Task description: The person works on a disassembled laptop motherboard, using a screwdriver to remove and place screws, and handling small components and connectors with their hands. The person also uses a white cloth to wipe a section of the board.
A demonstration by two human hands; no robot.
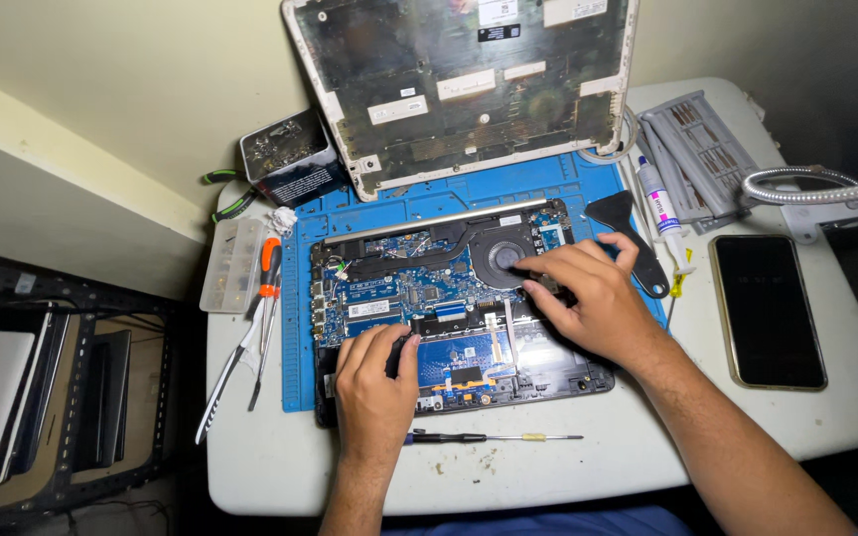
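Note:
An opened laptop (419, 288) lies on a blue work mat (300, 328), its blue circuit board, fan (503, 256) and copper heat pipe exposed. My left hand (374, 387) rests on the lower left part of the laptop, fingers curled over a dark part near the board's bottom edge. My right hand (588, 293) presses down on the right side of the laptop, just beside the fan, fingertips on a dark component. What sits under either hand is hidden. The removed bottom cover (459, 84) leans upright against the wall behind.
A thin screwdriver (494, 437) lies near the table's front edge. An orange-handled screwdriver (268, 273), tweezers and a clear parts box (230, 263) lie left of the mat. A black scraper (628, 233), paste syringe (662, 213), phone (767, 308), grey trays and lamp arm stand right. A screw tin (285, 149) sits behind.

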